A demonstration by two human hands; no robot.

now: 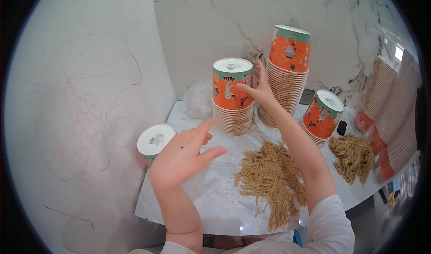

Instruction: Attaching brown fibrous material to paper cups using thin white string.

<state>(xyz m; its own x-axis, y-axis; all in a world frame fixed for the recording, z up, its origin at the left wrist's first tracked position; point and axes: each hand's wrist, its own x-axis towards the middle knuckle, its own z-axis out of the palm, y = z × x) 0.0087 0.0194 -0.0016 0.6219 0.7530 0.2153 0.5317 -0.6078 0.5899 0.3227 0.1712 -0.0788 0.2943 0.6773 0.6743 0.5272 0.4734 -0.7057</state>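
White sleeves are showing nearest; the left hand is hovering over the table, open and empty. Fingers spread, the right hand is hovering beside an orange cup stack, contact unclear, which is standing left of a taller stack.

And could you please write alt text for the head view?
A person's right hand is spread open beside a stack of upside-down orange paper cups; the left hand, also open, is nearer the camera. Two tan string piles and other cups share the white table.
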